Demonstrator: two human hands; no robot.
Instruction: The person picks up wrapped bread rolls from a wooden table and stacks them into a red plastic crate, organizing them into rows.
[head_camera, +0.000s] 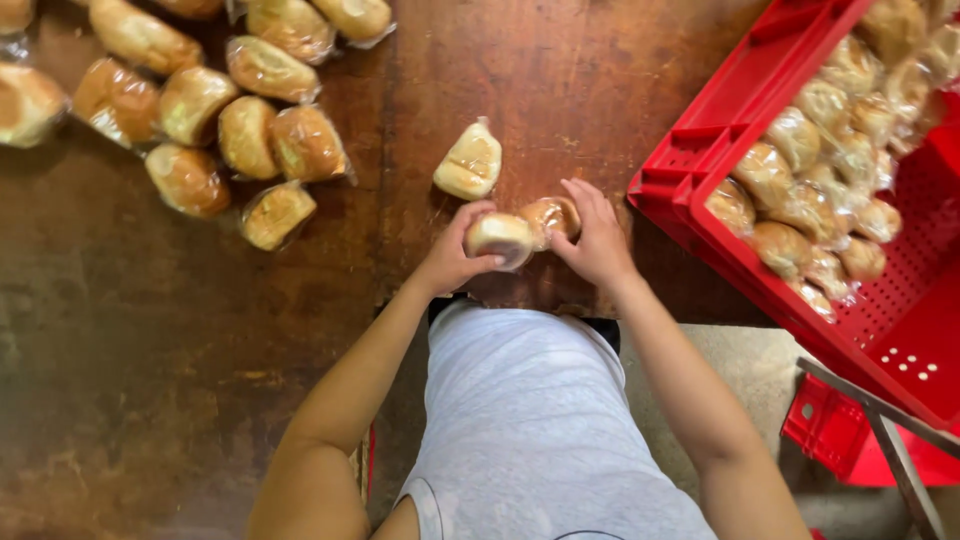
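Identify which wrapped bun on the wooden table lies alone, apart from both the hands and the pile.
The pale wrapped bun just beyond the left hand. No hand touches it; the other loose buns cluster at the table's far left.

Golden-brown buns (245, 135) in clear wrap, dark brown worn table (140, 340), bright red perforated crate (905, 320), grey shirt (540, 420).
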